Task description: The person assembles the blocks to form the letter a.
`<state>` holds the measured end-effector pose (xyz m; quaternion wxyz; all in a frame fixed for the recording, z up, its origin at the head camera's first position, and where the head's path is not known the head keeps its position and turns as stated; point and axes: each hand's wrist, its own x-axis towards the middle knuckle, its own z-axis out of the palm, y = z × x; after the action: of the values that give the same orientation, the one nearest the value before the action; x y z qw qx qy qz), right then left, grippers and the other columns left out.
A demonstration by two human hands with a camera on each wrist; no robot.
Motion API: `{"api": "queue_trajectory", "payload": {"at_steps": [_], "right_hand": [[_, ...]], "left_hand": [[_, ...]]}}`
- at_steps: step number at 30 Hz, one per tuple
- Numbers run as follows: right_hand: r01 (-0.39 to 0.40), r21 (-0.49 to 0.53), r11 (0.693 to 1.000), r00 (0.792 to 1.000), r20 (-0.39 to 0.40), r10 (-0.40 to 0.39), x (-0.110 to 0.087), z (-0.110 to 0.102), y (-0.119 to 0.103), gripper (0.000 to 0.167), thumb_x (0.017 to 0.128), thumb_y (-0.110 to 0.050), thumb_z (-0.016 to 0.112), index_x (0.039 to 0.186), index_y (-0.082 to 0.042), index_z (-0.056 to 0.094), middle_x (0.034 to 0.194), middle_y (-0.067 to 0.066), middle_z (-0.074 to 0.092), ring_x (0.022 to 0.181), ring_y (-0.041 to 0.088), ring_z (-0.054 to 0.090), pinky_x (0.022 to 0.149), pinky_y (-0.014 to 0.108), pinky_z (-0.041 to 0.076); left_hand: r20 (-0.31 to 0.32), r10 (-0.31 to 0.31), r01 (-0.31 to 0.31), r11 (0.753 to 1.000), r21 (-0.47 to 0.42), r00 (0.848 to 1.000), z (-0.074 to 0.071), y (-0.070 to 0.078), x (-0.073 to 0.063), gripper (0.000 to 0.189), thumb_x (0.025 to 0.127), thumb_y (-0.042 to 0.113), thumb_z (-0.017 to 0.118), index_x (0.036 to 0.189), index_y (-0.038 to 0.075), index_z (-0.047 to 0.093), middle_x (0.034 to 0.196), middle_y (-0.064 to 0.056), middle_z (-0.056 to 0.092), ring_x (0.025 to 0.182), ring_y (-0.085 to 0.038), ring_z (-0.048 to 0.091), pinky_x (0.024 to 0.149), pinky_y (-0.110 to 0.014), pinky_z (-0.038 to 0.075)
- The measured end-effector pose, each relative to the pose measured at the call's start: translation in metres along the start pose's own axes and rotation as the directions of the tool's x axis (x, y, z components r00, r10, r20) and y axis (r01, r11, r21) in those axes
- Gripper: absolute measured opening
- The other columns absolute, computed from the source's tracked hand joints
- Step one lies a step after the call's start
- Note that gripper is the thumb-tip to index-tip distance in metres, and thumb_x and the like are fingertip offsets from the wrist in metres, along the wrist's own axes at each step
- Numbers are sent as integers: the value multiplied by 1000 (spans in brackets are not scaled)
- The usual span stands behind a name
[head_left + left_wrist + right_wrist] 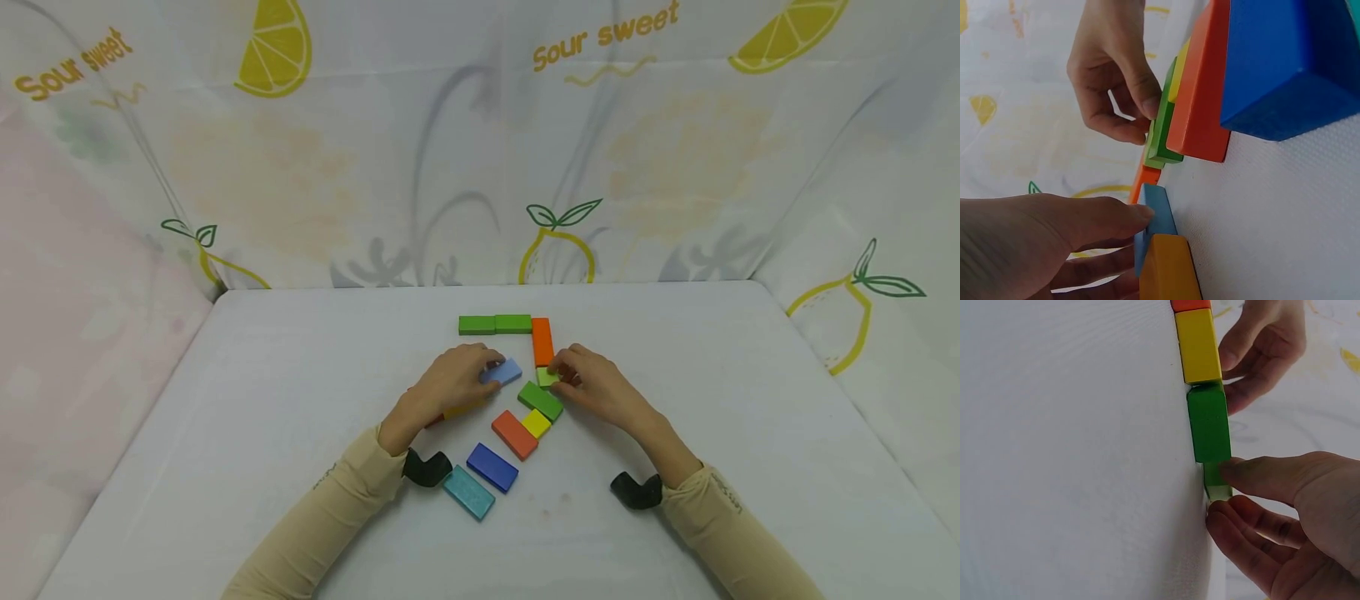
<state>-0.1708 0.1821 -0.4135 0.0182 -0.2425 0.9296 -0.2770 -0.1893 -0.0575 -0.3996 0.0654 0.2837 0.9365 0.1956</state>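
On the white tabletop my left hand (456,377) pinches a light blue block (506,372) between thumb and fingers. The left wrist view shows the thumb along the near side of that block, with an orange-yellow block (1169,265) right in front of it. My right hand (600,387) has its thumb and fingertips around a small light green block (544,378). This block sits between an upright-running orange block (542,342) and a slanted green block (540,402). A small yellow block (536,423) adjoins the green one, beside a red-orange block (514,435).
Two green blocks (495,325) lie end to end at the back, meeting the orange block's corner. Nearer me are a dark blue block (492,467) and a teal block (468,492). Part of another reddish block (433,422) shows under the left wrist. Printed cloth hangs behind the table.
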Motion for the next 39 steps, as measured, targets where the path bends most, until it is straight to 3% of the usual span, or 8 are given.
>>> {"api": "queue_trajectory", "payload": {"at_steps": [9, 39], "right_hand": [[10, 5, 1000, 1000, -4, -10, 1, 0, 2, 19, 83, -11, 71, 99, -8, 61, 92, 3, 59, 82, 13, 58, 75, 27, 52], [-8, -10, 1000, 1000, -12, 8, 3, 1, 1, 16, 84, -11, 70, 97, -8, 61, 89, 3, 59, 80, 13, 56, 72, 26, 50]], "left_hand": [[25, 7, -8, 1000, 26, 1000, 0, 2, 1, 36, 88, 17, 66, 123, 9, 63, 115, -7, 65, 100, -19, 59, 89, -35, 50], [0, 98, -98, 995, 14, 995, 7, 4, 4, 33, 91, 11, 61, 124, 9, 62, 120, -7, 63, 110, -21, 57, 96, -34, 47]]}}
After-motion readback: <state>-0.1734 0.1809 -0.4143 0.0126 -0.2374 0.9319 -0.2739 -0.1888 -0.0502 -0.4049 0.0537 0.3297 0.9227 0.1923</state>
